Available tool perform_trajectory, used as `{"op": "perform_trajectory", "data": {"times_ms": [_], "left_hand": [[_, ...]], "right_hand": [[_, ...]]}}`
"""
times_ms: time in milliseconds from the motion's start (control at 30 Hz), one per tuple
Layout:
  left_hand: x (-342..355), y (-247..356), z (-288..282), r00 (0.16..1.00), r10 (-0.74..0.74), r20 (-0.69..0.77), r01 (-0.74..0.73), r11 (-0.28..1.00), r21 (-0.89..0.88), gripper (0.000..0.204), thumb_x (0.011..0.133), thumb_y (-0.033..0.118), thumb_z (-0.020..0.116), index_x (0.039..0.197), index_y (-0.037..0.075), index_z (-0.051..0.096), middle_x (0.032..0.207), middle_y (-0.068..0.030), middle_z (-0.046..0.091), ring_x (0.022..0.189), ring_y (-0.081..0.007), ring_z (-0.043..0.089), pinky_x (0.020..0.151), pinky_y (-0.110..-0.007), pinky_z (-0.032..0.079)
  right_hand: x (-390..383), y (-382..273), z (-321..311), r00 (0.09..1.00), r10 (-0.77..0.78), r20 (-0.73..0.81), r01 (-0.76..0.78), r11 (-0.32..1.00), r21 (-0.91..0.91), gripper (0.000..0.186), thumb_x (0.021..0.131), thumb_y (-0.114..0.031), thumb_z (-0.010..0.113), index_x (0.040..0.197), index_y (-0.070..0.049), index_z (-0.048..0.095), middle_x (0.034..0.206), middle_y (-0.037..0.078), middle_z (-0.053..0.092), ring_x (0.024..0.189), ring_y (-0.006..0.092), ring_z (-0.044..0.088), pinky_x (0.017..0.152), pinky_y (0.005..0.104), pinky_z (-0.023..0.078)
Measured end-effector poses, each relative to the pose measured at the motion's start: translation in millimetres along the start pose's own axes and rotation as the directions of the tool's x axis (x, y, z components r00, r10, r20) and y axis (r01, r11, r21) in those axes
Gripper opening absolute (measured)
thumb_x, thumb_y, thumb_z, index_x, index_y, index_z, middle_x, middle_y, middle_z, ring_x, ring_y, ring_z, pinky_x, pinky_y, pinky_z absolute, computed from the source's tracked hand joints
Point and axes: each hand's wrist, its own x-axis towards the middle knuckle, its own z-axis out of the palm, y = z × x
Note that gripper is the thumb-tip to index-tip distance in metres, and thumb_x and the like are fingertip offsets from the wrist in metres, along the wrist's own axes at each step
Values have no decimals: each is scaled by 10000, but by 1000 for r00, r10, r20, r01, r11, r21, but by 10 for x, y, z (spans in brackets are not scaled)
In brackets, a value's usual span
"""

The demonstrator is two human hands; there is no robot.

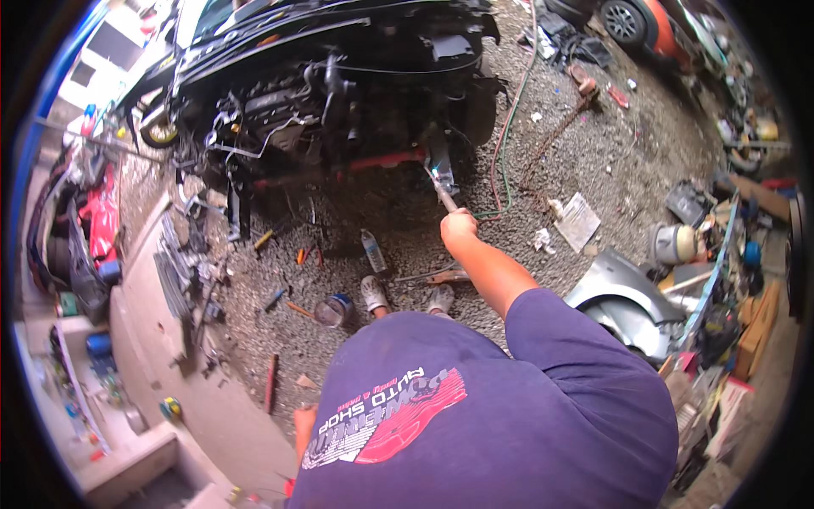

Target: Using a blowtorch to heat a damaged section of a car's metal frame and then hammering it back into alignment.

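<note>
My right hand (pixel 459 226) is stretched forward and shut on the end of a long metal bar (pixel 443 190). The bar runs up and away to the low front of a dark car (pixel 322 93), whose bumper is off and whose engine is exposed. The bar's far end meets the car near a red crossbar (pixel 377 161). My left hand is out of sight behind my purple shirt. My two feet in pale shoes (pixel 374 297) stand on gravel just below the hand.
A plastic bottle (pixel 371 252), an open tin (pixel 332 310), screwdrivers (pixel 298 254) and a red rod (pixel 270 382) lie on the gravel. Green and red hoses (pixel 505 140) trail right of the car. A silver fender (pixel 623 301) and cluttered junk fill the right; a concrete kerb (pixel 161 339) runs left.
</note>
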Motion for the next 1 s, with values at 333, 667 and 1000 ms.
{"op": "perform_trajectory", "data": {"times_ms": [333,667,1000], "left_hand": [[780,307,-81,1000,-17,14,20,979,-205,147,852,140,768,820,-4,774,698,-48,701,604,-144,590,579,-351,460],[1101,-307,-157,983,-173,59,183,914,-361,158,892,94,737,930,-55,774,755,-67,709,667,-150,627,631,-323,483],[1260,-641,-114,972,-223,68,232,899,-370,155,887,118,738,911,-31,775,722,-57,696,622,-140,599,597,-323,459]], "right_hand": [[-18,-129,-8,998,-47,29,48,998,-33,369,1000,-203,562,1207,58,722,1165,260,716,1032,383,751,835,459,635],[184,-381,-537,985,-136,103,153,971,-182,293,1045,-213,490,1222,-126,707,1182,175,734,1115,390,718,941,500,594],[515,-453,-689,993,-52,107,74,974,-216,304,1020,-166,486,1232,-155,704,1203,177,735,1112,366,722,952,496,587]]}}
